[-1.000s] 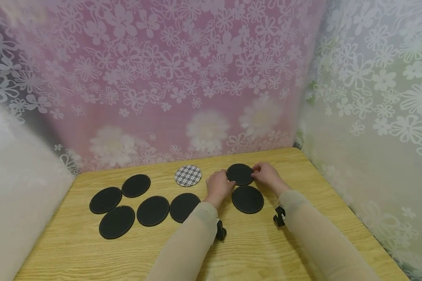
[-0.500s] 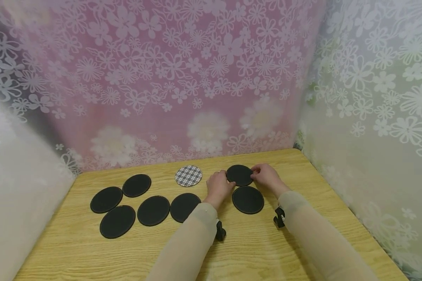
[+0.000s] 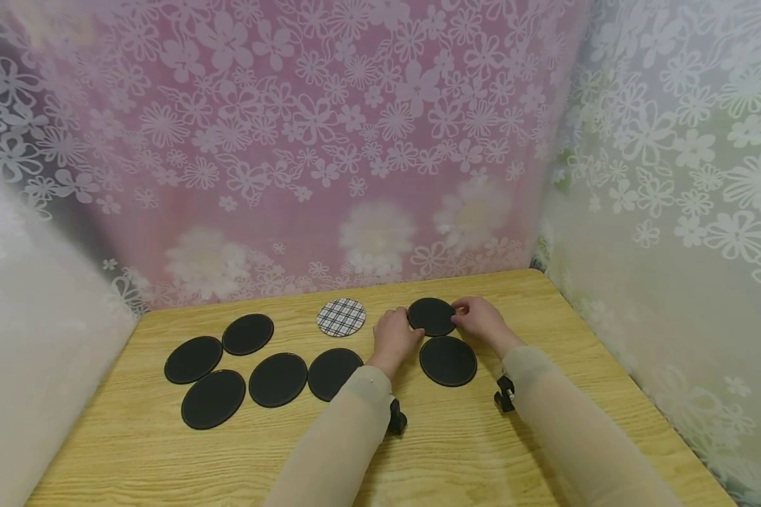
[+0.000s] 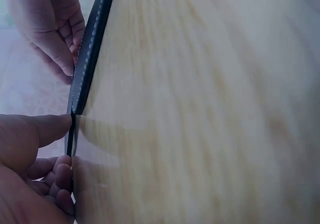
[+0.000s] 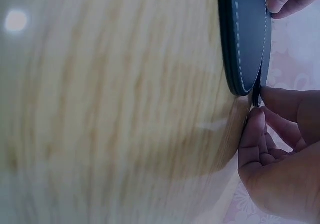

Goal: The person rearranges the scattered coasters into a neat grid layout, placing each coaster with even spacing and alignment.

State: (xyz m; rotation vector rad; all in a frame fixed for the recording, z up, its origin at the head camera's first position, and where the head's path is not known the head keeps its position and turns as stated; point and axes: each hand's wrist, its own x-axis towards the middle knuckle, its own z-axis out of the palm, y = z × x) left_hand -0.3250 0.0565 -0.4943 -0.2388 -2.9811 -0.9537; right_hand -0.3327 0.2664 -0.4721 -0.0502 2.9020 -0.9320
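At the right of the table in the head view, two round black coasters lie front to back, edges meeting. My left hand (image 3: 395,338) holds the left edge of the far coaster (image 3: 431,316), thumb toward its front. Across from it, my right hand (image 3: 482,320) pinches the right edge between thumb and fingers. The near coaster (image 3: 448,361) lies untouched. In the right wrist view the near coaster (image 5: 247,34) shows white stitching and a thick, layered rim. Both hands sit low at the tabletop, as the left wrist view shows with the left thumb (image 4: 52,129) against the black edge.
Left of the hands lie several more black coasters, among them one (image 3: 335,374) partly behind the left sleeve. A checked black-and-white coaster (image 3: 341,317) lies near the back edge. Flowered curtains (image 3: 368,176) enclose the wooden table (image 3: 456,451) at the back and sides.
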